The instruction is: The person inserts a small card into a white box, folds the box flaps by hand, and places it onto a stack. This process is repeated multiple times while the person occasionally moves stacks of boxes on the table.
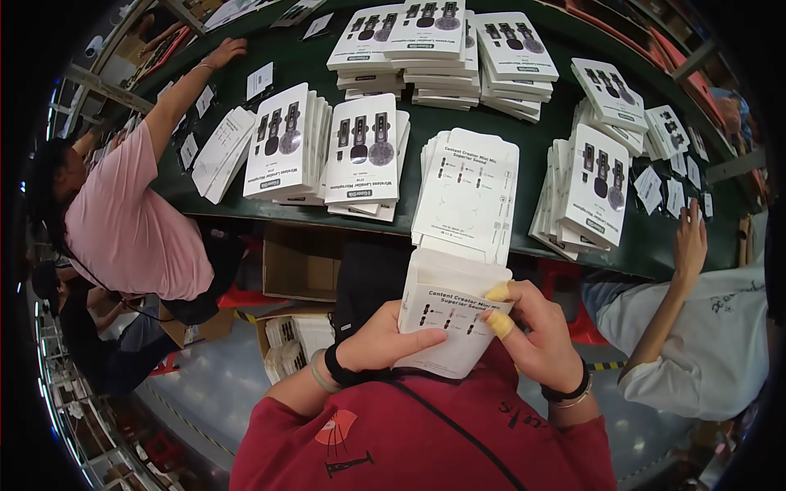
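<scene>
Close to my chest I hold a white flat cardboard box (446, 352) with small printed pictures on its face. My left hand (389, 337) grips its left side, thumb lying across the front. At the upper right edge my right hand (532, 331) pinches it; yellow tape wraps the thumb and a finger. The box's upper end looks raised like a flap; whether it is open I cannot tell. Just beyond lies a stack of similar white boxes (467, 192), printed side up, reaching over the table's near edge.
On the dark green table (286, 214) stand several stacks of microphone boxes (360, 155), with more piled at the back (516, 49) and right (598, 188). Small dark packets with white labels (648, 190) lie at the right. Co-workers sit left (135, 213) and right (696, 335). Cartons (299, 266) stand below.
</scene>
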The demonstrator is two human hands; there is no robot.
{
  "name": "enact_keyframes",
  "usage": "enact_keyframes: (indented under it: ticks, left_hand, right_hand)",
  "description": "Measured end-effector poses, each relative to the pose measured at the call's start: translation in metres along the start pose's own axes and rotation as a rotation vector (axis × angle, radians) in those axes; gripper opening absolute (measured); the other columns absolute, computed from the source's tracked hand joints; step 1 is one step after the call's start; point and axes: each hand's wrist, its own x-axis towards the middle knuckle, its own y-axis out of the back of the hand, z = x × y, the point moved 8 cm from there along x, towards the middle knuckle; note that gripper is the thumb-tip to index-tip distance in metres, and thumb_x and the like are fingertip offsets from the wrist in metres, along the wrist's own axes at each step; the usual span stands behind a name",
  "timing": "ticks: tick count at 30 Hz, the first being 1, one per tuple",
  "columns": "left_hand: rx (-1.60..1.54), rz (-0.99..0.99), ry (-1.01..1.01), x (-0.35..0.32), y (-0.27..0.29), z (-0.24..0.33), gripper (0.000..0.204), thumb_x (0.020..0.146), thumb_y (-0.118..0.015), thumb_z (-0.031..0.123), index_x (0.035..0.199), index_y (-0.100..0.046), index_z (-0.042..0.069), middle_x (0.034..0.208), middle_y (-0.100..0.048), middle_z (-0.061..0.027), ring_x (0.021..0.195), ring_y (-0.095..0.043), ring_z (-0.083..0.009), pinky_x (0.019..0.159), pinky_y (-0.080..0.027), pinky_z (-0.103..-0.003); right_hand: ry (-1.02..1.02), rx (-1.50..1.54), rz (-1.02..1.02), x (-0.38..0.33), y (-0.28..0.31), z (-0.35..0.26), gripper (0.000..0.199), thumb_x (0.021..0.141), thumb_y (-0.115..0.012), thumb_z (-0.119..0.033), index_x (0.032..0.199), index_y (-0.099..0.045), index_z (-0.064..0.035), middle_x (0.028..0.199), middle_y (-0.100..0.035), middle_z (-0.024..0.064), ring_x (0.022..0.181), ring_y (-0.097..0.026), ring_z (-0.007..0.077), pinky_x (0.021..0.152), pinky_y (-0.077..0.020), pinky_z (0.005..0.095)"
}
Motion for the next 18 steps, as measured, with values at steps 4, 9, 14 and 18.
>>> enact_keyframes:
  ticks: [4,9,14,18]
  left_hand:
    - [0.194,0.21,-0.354,-0.008,0.008,0.028,0.051,0.1,-0.059,0.012,0.145,-0.041,-0.003,0.122,-0.066,-0.013,0.11,-0.063,-0.0161,0.095,-0.05,-0.03]
    - [0.363,0.369,-0.545,-0.015,0.013,0.041,0.051,0.101,-0.059,0.015,0.145,-0.039,-0.003,0.115,-0.068,-0.0139,0.101,-0.065,-0.0145,0.088,-0.05,-0.027]
    - [0.349,0.366,-0.601,-0.018,0.011,0.039,0.048,0.102,-0.057,0.013,0.144,-0.04,-0.003,0.11,-0.068,-0.0127,0.092,-0.064,-0.0132,0.08,-0.049,-0.024]
    - [0.497,0.249,-0.564,-0.018,0.003,0.043,0.043,0.102,-0.056,0.011,0.14,-0.042,-0.002,0.105,-0.067,-0.011,0.087,-0.063,-0.0125,0.077,-0.048,-0.023]
  right_hand:
    - [0.012,-0.016,-0.03,-0.002,0.001,-0.001,0.021,0.096,-0.063,-0.003,0.115,-0.054,0.0033,0.103,-0.067,0.0105,0.089,-0.064,0.0111,0.076,-0.0527,0.0262]
    - [0.02,0.272,0.133,-0.008,-0.003,0.003,0.031,0.099,-0.06,-0.008,0.128,-0.055,0.0037,0.111,-0.068,0.0129,0.096,-0.069,0.0179,0.083,-0.0531,0.0279]
    - [-0.039,0.509,0.291,-0.009,0.006,0.021,0.04,0.102,-0.055,-0.011,0.138,-0.051,0.0058,0.122,-0.065,0.0135,0.109,-0.064,0.0169,0.095,-0.0489,0.029]
    - [-0.313,1.05,-0.077,-0.004,-0.015,0.038,0.043,0.103,-0.052,-0.011,0.142,-0.047,0.0072,0.13,-0.062,0.0138,0.118,-0.059,0.0166,0.103,-0.0431,0.0293]
